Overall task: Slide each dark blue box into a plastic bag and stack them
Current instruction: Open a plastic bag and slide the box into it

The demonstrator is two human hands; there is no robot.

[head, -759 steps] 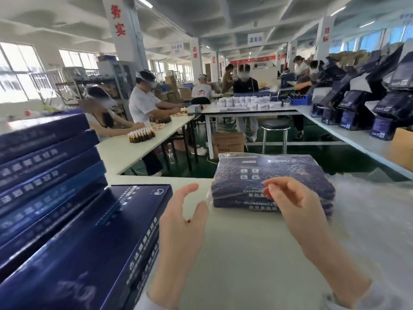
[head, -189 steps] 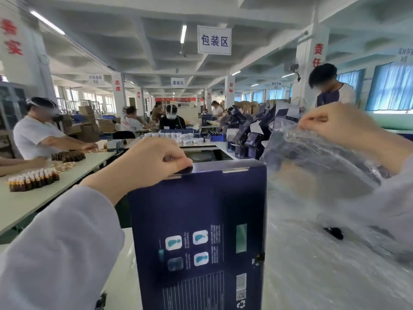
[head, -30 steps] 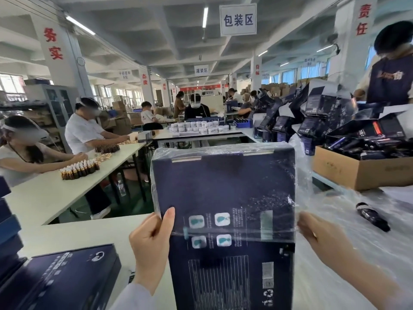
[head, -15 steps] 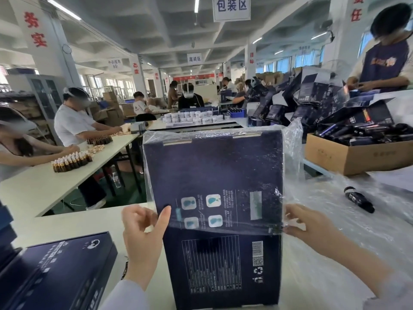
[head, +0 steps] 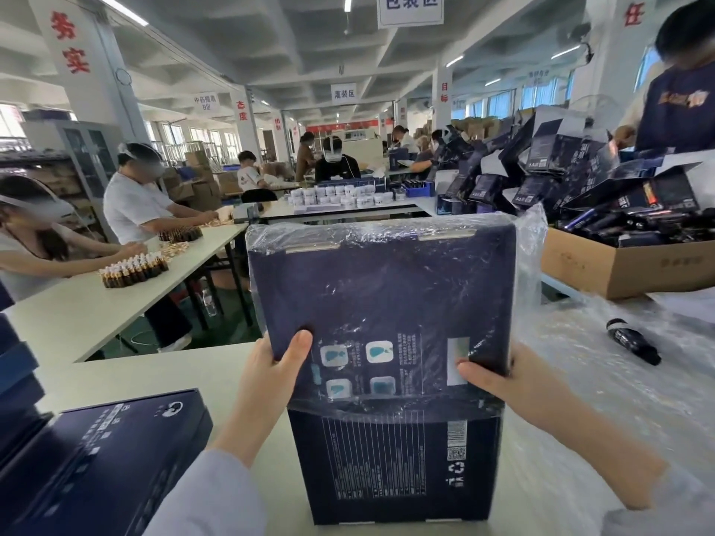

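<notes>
Right up close, a dark blue box [head: 394, 458] stands upright on the white table [head: 135, 373], its lower end bare. A clear plastic bag [head: 531, 236] covers its top and reaches about two thirds of the way down. The left hand [head: 271, 375] grips the box's left edge through the plastic, thumb flat on the front and fingers wrapped behind. The right hand [head: 499, 379] clasps the right edge the same way, thumb across the printed face.

Beside the left sleeve a second blue box [head: 104, 458] lies flat. To the right the table is heaped with loose plastic bags [head: 603, 392], with a small black bottle [head: 632, 342] on top. Behind them sits an open cardboard carton [head: 619, 266] filled with dark packets. Further off, seated workers bend over rows of little brown bottles [head: 133, 266].
</notes>
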